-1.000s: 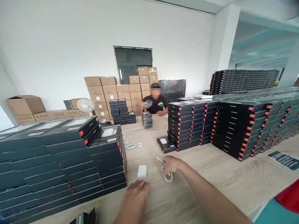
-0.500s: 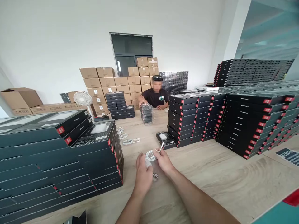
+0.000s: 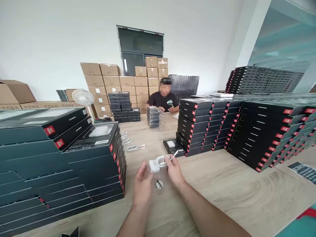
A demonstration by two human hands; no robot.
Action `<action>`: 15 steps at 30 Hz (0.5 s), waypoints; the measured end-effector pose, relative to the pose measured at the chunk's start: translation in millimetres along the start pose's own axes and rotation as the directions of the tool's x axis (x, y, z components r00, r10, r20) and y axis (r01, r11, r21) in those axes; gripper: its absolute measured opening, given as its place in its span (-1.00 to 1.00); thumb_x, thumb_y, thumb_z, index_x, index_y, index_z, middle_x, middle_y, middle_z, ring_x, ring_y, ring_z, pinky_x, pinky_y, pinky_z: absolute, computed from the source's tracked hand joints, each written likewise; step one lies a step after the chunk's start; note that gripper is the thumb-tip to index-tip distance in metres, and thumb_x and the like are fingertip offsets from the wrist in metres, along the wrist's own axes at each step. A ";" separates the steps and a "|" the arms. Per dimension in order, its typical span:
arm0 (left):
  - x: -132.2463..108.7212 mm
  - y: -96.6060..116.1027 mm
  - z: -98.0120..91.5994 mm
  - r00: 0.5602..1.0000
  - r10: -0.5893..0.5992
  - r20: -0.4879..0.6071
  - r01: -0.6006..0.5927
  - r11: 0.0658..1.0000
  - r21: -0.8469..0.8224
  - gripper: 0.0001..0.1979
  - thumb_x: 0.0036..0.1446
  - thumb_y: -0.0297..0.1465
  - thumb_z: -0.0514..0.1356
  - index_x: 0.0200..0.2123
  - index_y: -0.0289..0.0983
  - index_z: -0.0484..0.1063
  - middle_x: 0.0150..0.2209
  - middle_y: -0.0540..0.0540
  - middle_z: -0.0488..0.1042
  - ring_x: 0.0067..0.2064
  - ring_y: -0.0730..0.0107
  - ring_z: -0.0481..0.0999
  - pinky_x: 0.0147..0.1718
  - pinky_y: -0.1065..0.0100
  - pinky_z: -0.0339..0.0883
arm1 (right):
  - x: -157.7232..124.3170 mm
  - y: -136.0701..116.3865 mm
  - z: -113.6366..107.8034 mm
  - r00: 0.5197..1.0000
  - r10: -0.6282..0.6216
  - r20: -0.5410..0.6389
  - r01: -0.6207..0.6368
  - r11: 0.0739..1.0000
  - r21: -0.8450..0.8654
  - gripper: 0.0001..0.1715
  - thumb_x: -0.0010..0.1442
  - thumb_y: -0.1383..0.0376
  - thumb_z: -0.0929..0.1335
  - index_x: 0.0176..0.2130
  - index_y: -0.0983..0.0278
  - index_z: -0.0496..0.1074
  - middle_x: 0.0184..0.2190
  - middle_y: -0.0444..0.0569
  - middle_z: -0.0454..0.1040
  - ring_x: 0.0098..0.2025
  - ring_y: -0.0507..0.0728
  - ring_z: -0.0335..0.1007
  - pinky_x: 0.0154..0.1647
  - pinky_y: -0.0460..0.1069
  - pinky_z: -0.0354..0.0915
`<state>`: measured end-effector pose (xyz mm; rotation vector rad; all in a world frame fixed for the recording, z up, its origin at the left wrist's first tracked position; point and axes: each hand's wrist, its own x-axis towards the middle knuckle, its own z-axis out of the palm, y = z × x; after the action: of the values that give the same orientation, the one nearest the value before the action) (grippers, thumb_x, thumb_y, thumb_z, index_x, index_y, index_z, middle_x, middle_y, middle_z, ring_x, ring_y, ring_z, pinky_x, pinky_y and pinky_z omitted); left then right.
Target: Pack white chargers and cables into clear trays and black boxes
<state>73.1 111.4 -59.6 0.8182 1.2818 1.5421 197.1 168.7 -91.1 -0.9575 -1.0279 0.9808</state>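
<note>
My right hand (image 3: 174, 169) pinches a coiled white cable (image 3: 161, 161), one plug end sticking up past the fingers. Beside the coil is a white block (image 3: 154, 166) that looks like a charger, seemingly in clear plastic. My left hand (image 3: 143, 181) stands just left of the block, thumb and fingers apart; whether it touches the plastic is unclear. Between the wrists, a round black-and-white label (image 3: 159, 184) shows, perhaps on clear film. Beyond my right hand lies a flat black box (image 3: 172, 144) with a white item showing in its top.
Stacked black boxes rise at left (image 3: 93, 174) and right (image 3: 197, 128). Several coiled white cables (image 3: 134, 147) lie on the wooden table (image 3: 222, 191). Across it, a person (image 3: 164, 97) sits behind a wrapped black stack (image 3: 153, 117). A fan (image 3: 83, 97) and cartons (image 3: 127, 85) stand behind.
My left hand has moved left, off the white block, and its fingers have spread. The cable and right hand have shifted slightly right. The person opposite has drawn a hand back from the wrapped stack.
</note>
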 end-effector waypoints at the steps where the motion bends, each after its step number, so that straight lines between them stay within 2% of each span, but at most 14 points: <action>1: -2.8 1.7 2.4 0.998 -0.067 -0.004 0.065 0.980 -0.186 -0.43 0.02 -0.65 0.18 0.11 -0.14 0.33 0.25 -0.10 0.38 0.26 0.33 0.37 0.12 0.38 0.34 | 1.3 -2.0 0.0 1.000 0.008 -0.003 -0.008 1.000 0.023 -0.59 0.15 -0.08 0.37 -0.34 0.20 0.35 -0.48 -0.17 0.41 -0.45 0.07 0.28 -0.41 -0.05 0.20; 3: -7.6 5.4 5.2 0.982 -0.184 0.046 0.186 0.883 -0.431 -0.51 -0.02 -0.67 0.21 0.00 -0.20 0.40 0.11 -0.11 0.50 0.13 0.35 0.49 0.01 0.45 0.40 | 3.1 -7.5 0.1 1.000 0.013 0.006 -0.013 0.998 0.063 -0.57 0.15 -0.10 0.36 -0.33 0.19 0.32 -0.48 -0.17 0.41 -0.49 0.05 0.26 -0.47 -0.06 0.16; 4: -9.7 7.2 5.5 0.973 -0.215 0.088 0.231 0.858 -0.459 -0.57 -0.03 -0.67 0.22 -0.06 -0.25 0.43 0.02 -0.15 0.56 0.04 0.32 0.55 -0.05 0.44 0.44 | 3.5 -10.9 0.0 1.000 0.010 0.016 -0.011 0.997 0.077 -0.56 0.14 -0.11 0.36 -0.32 0.19 0.32 -0.47 -0.17 0.41 -0.49 0.05 0.26 -0.48 -0.07 0.16; 7: -14.1 11.8 2.0 0.917 -0.283 0.280 0.380 0.834 -0.401 -0.70 0.04 -0.59 0.22 -0.12 -0.33 0.48 -0.17 -0.21 0.60 -0.21 0.24 0.62 -0.22 0.28 0.52 | 2.3 -22.8 -2.3 0.998 -0.009 0.065 0.004 0.996 0.087 -0.53 0.10 -0.13 0.40 -0.31 0.20 0.34 -0.47 -0.17 0.43 -0.48 0.05 0.29 -0.46 -0.07 0.19; 9: -14.9 13.9 -1.4 0.865 -0.348 0.362 0.464 0.828 -0.315 -0.68 0.13 -0.49 0.20 -0.02 -0.25 0.44 -0.19 -0.17 0.60 -0.28 0.22 0.62 -0.33 0.21 0.53 | 0.6 -30.6 -6.3 0.994 -0.026 0.103 0.019 0.997 0.069 -0.54 0.09 -0.11 0.43 -0.31 0.21 0.39 -0.47 -0.17 0.44 -0.45 0.06 0.31 -0.42 -0.06 0.23; 10: -14.5 14.5 -2.8 0.854 -0.365 0.370 0.477 0.833 -0.279 -0.66 0.17 -0.43 0.19 0.04 -0.19 0.40 -0.19 -0.14 0.59 -0.30 0.23 0.62 -0.36 0.21 0.52 | -0.6 -33.9 -8.7 0.991 -0.043 0.123 0.037 0.998 0.047 -0.55 0.10 -0.09 0.43 -0.30 0.22 0.41 -0.46 -0.16 0.45 -0.43 0.07 0.33 -0.38 -0.05 0.25; 12: -12.4 14.3 -4.2 0.886 -0.335 0.319 0.428 0.856 -0.290 -0.61 0.22 -0.36 0.18 0.12 -0.08 0.32 -0.19 -0.09 0.58 -0.29 0.26 0.61 -0.38 0.24 0.50 | -3.7 -38.3 -12.5 0.981 -0.117 0.157 0.124 0.992 -0.038 -0.60 0.14 -0.05 0.43 -0.26 0.23 0.47 -0.37 -0.10 0.49 -0.33 0.11 0.39 -0.26 -0.02 0.31; 15: -8.2 11.9 -3.7 0.958 -0.194 0.211 0.273 0.844 -0.462 -0.55 0.22 -0.31 0.21 0.16 0.01 0.26 -0.16 -0.03 0.57 -0.23 0.33 0.61 -0.30 0.28 0.49 | -11.7 -38.1 -11.9 0.931 -0.262 0.254 0.322 0.917 -0.236 -0.67 0.21 0.03 0.40 -0.19 0.22 0.55 -0.08 0.04 0.50 -0.02 0.21 0.41 0.06 0.07 0.29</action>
<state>69.7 102.3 -48.3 0.4245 0.7872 1.4768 213.0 145.5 -60.5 -0.8972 -1.4775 0.7108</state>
